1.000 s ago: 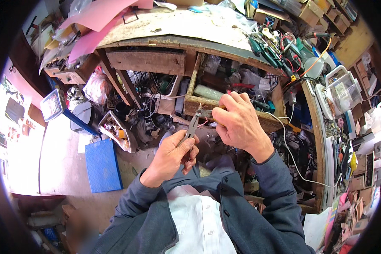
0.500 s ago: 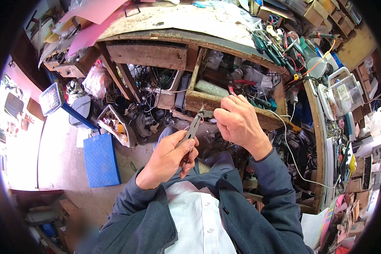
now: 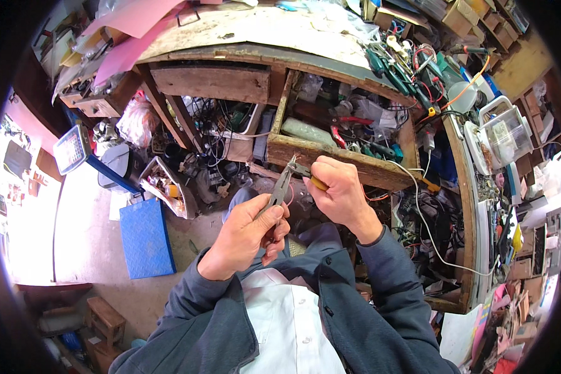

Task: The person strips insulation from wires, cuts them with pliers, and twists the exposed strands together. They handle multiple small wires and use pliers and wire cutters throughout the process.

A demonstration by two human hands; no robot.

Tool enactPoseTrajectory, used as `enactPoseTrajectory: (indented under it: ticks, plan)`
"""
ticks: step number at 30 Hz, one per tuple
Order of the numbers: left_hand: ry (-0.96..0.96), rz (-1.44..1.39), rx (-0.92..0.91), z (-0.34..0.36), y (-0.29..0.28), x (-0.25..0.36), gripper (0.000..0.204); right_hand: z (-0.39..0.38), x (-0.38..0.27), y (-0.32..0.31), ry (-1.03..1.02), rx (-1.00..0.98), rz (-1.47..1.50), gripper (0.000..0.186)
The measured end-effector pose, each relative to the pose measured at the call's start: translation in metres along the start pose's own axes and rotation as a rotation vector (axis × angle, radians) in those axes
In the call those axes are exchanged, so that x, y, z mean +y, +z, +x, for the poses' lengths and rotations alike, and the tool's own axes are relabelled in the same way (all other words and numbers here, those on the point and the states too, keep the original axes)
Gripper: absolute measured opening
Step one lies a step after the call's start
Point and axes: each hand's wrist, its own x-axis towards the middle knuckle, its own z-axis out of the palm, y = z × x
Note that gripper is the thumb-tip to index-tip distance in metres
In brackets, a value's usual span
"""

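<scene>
My left hand (image 3: 246,227) is closed round long-nose pliers (image 3: 280,192), whose jaws point up and away from me. My right hand (image 3: 340,190) grips a second pair of pliers (image 3: 301,169) with a yellow handle, most of it hidden in my fist. Its jaws come in from the right and meet the tip of the long-nose pliers. A thin copper-coloured strand (image 3: 296,157) sticks up where the two tools meet. What exactly lies between the jaws is too small to tell. Both hands are over my lap, in front of the open drawer.
An open wooden drawer (image 3: 336,158) holds red-handled pliers (image 3: 354,119) and other tools. Behind it stands a cluttered workbench (image 3: 262,31). To the left are a blue flat box (image 3: 146,239), a weighing scale (image 3: 73,149) and a bin (image 3: 162,187). A white cable (image 3: 422,218) hangs on the right.
My right hand has turned and moved slightly left and down, so the yellow handle now shows. The left hand keeps its grip. A blurred shape at the lower left is gone.
</scene>
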Motion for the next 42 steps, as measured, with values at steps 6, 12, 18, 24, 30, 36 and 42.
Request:
enactPoseTrajectory:
  ticks: [6,12,18,24,30,36,42]
  plan:
    - [0.010,-0.096,-0.024,0.000,0.003,0.001,0.020,-0.006,-0.005,0.020,0.273,0.060,0.377,0.035]
    - [0.049,-0.133,-0.024,0.002,0.003,-0.006,0.022,-0.014,-0.003,0.037,0.475,0.073,0.728,0.026]
    - [0.093,-0.279,-0.094,0.005,0.010,-0.016,0.022,-0.017,-0.019,0.055,0.578,0.250,1.074,0.023]
    - [0.151,-0.316,-0.105,0.011,0.028,-0.023,0.024,-0.019,-0.034,0.060,0.497,0.430,1.194,0.014]
    - [0.151,-0.347,-0.100,0.008,0.041,-0.022,0.021,-0.019,-0.044,0.056,0.481,0.564,1.170,0.025]
    - [0.186,-0.349,-0.089,0.005,0.041,-0.024,0.020,-0.011,-0.059,0.055,0.519,0.603,1.151,0.035]
    - [0.216,-0.356,-0.093,0.007,0.042,-0.027,0.022,-0.009,-0.055,0.056,0.533,0.616,1.336,0.030]
